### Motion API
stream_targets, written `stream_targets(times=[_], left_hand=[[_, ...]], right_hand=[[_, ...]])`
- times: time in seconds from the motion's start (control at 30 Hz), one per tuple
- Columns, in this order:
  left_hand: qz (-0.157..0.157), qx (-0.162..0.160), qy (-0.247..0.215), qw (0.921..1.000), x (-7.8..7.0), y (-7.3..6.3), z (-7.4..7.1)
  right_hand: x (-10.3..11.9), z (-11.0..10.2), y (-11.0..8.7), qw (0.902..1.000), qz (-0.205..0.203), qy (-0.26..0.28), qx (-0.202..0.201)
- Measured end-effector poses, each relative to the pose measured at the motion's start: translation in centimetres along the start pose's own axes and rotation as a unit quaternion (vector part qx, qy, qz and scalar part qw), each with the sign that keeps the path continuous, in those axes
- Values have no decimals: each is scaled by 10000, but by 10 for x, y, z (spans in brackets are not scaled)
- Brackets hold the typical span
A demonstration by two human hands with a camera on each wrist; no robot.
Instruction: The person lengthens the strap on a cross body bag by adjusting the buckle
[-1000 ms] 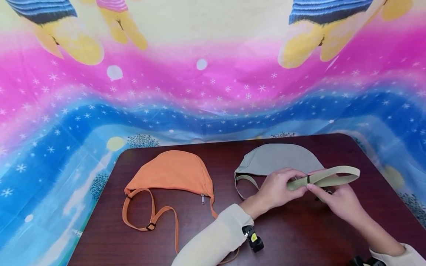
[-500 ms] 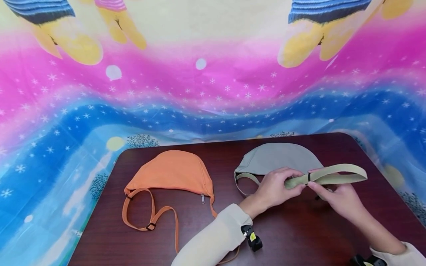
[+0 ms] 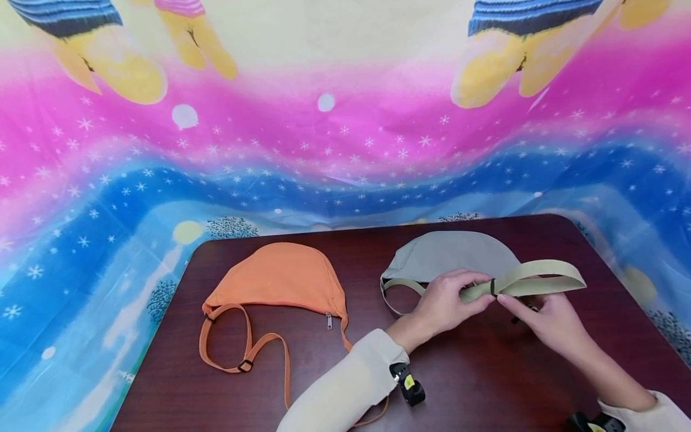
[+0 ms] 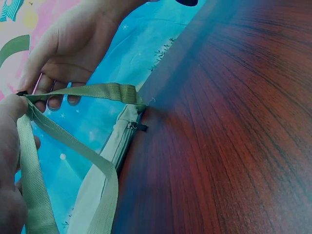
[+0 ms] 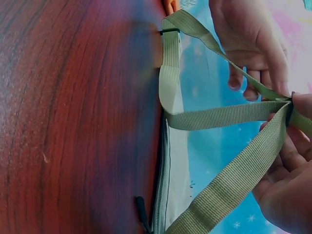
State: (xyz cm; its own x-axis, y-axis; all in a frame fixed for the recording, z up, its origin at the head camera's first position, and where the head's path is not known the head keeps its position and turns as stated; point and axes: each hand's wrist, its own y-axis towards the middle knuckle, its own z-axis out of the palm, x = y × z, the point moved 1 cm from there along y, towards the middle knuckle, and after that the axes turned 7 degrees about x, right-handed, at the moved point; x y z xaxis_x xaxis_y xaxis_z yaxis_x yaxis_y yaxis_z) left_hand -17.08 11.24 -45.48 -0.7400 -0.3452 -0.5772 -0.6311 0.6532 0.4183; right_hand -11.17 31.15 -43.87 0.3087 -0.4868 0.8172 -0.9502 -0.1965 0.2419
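Note:
A grey-green waist bag (image 3: 456,255) lies at the back right of the table, its front partly hidden behind the hands. Its pale green webbing strap (image 3: 545,276) is held up in front of it, with a loop sticking out to the right. My left hand (image 3: 439,309) pinches the strap just left of the black slider (image 3: 493,287). Thumb and fingers of my right hand (image 3: 556,327) pinch it at the slider's right. In the right wrist view, several strap lengths (image 5: 229,114) meet at the slider, and the bag's zipper (image 5: 158,180) shows.
To the left, an orange waist bag (image 3: 281,276) lies flat, its strap (image 3: 286,366) curling toward the near edge and passing under the left sleeve (image 3: 345,381). The dark wooden table (image 3: 464,384) meets a patterned cloth backdrop (image 3: 335,162) behind and at both sides.
The strap loop first reached further right, then drew back left and rose a little. Both hands and the slider have shifted slightly left. The orange bag has stayed put.

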Motion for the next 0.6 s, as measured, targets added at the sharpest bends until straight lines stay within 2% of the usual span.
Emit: stream_targets(times=[0.23, 0.47, 0.6], left_hand=[[127, 20, -372, 9992, 2, 1, -2], [27, 132, -271, 9995, 0, 1, -4], [-78, 213, -256, 9994, 0, -1, -7]], right_hand=[[-2, -1, 2, 9999, -102, -27, 74], [0, -3, -1, 9998, -44, -33, 206], [3, -11, -3, 9998, -4, -58, 180]])
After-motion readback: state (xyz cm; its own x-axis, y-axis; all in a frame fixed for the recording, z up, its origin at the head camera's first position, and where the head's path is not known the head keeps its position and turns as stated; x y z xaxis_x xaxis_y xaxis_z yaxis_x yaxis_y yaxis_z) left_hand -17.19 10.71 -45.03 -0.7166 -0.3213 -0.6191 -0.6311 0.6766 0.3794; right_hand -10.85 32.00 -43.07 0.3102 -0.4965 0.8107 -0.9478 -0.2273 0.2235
